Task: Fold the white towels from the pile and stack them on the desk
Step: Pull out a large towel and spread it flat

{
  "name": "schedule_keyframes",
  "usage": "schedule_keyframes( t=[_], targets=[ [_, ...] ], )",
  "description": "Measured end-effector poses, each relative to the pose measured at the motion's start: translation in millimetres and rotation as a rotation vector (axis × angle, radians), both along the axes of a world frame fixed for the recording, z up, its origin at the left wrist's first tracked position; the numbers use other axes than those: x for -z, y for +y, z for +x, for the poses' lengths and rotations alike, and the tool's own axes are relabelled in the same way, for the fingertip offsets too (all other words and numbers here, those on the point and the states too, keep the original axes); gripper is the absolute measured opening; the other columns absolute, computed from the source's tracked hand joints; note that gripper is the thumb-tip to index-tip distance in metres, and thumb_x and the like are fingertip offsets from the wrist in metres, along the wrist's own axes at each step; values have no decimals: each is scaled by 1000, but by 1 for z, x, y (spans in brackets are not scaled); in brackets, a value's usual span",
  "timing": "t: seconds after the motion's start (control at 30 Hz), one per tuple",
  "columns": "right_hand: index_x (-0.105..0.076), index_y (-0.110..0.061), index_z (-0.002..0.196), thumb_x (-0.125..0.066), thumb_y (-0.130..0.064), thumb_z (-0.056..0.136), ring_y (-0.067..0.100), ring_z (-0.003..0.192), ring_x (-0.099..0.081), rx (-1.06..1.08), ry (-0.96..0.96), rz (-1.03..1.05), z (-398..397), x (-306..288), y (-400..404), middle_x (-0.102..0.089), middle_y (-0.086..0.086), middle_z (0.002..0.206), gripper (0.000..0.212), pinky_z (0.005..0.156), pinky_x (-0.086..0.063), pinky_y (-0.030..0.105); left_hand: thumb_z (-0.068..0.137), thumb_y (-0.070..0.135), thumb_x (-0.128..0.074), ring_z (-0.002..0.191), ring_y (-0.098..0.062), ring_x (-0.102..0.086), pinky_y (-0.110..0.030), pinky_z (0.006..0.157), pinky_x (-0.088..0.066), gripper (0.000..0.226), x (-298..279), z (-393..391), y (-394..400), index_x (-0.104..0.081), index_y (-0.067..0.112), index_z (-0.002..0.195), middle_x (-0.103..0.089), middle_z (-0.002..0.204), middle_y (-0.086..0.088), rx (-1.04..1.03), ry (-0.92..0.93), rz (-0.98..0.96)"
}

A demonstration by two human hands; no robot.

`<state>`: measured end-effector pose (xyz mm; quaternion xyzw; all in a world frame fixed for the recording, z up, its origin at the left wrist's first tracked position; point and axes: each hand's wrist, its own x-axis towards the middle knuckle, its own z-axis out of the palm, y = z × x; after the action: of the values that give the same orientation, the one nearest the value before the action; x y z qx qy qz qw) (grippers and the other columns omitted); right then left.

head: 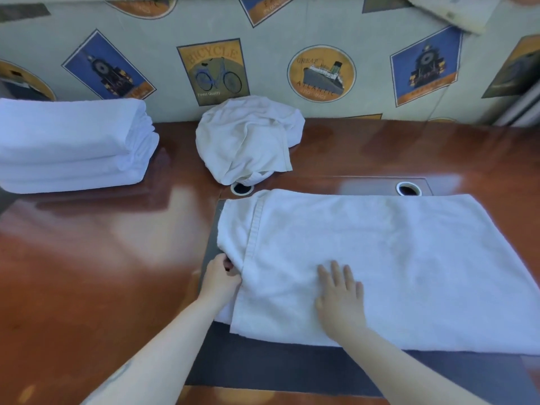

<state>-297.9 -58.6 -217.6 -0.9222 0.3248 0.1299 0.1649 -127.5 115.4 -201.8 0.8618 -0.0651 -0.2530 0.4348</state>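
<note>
Now your right hand, fingers spread, pins the towel flat while your left hand pinches its left edge to fold.

A glossy reddish-brown wooden tabletop carries pale light reflections and a dark grey inset panel with two round metal-ringed cable holes. Behind it stands a grey-green wall covering printed with bicycle, ship and clock labels.

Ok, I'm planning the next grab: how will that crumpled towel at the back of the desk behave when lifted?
The crumpled towel is probably floppy: it lies slumped in soft folds, so it should sag and unfurl. It likely won't roll or slide far on the desk.
</note>
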Motion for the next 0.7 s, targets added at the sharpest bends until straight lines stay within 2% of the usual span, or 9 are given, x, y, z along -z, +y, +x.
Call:
schedule_keyframes(
  t=[0.13, 0.23, 0.3, 0.37, 0.4, 0.47, 0.57, 0.63, 0.7],
  targets=[
    [-11, -33, 154, -39, -20, 90, 16, 150, 10, -181, -74, 129, 6, -4, 32, 3, -7, 163, 71, 119, 5, 48, 85, 27, -72, 101, -22, -60, -30, 77, -51, 49, 6, -1, -13, -50, 10, 126, -54, 115, -4, -44, -20, 43],
    [-28, -34, 147, -42, -17, 90, 11, 148, -5, -230, -137, 181, 21, -11, 38, -14, -11, 159, 62, 120, 3, 46, 89, 37, -67, 93, -16, -59, -26, 70, -47, 41, 11, -6, -12, -53, 10, 116, -58, 105, -3, -37, 31, 35],
    [-38, -31, 141, -45, -18, 90, 12, 144, -17, -240, -184, 192, 38, -18, 35, -25, -9, 154, 53, 121, -3, 41, 92, 37, -64, 92, -20, -57, -27, 67, -43, 29, 13, -10, -10, -56, 11, 100, -57, 102, -6, -40, 10, 91],
    [-41, -27, 139, -46, -18, 91, 13, 141, -24, -256, -221, 178, 60, -24, 28, -32, -8, 151, 50, 120, -9, 37, 93, 38, -61, 90, -27, -57, -31, 67, -41, 31, 16, -11, -6, -55, 9, 83, -58, 95, -11, -74, -20, 119],
    [-41, -26, 140, -46, -17, 91, 14, 140, -26, -271, -230, 164, 73, -27, 24, -34, -7, 150, 50, 119, -11, 35, 93, 38, -60, 84, -25, -56, -33, 66, -40, 35, 17, -14, -4, -53, 7, 80, -58, 89, -10, -98, -5, 83],
    [-42, -23, 141, -46, -14, 92, 16, 139, -29, -305, -248, 124, 102, -34, 15, -38, -6, 149, 51, 117, -14, 31, 94, 39, -59, 70, -19, -53, -34, 62, -41, 34, 17, -21, 1, -51, 7, 86, -56, 80, -6, -137, 35, -10],
    [-43, -21, 142, -44, -10, 93, 20, 138, -32, -357, -223, 71, 149, -42, 2, -41, -3, 149, 51, 111, -21, 31, 91, 43, -60, 77, -15, -62, -34, 67, -50, 24, 16, -24, 6, -55, 20, 92, -63, 88, 3, -64, 74, 42],
    [-41, -19, 144, -42, -8, 94, 22, 138, -33, -391, -177, 63, 176, -44, -4, -39, 0, 151, 51, 111, -25, 33, 87, 43, -65, 82, -20, -68, -42, 74, -56, 31, 14, -19, 7, -64, 13, 92, -71, 87, -1, -42, 175, 8],
    [-39, -18, 146, -41, -7, 95, 22, 139, -33, -418, -144, 60, 199, -42, -9, -37, 1, 153, 52, 112, -26, 33, 87, 37, -69, 74, -16, -71, -37, 69, -58, 32, 13, -11, 9, -70, 6, 89, -73, 80, -2, -20, 274, -70]
  ],
)
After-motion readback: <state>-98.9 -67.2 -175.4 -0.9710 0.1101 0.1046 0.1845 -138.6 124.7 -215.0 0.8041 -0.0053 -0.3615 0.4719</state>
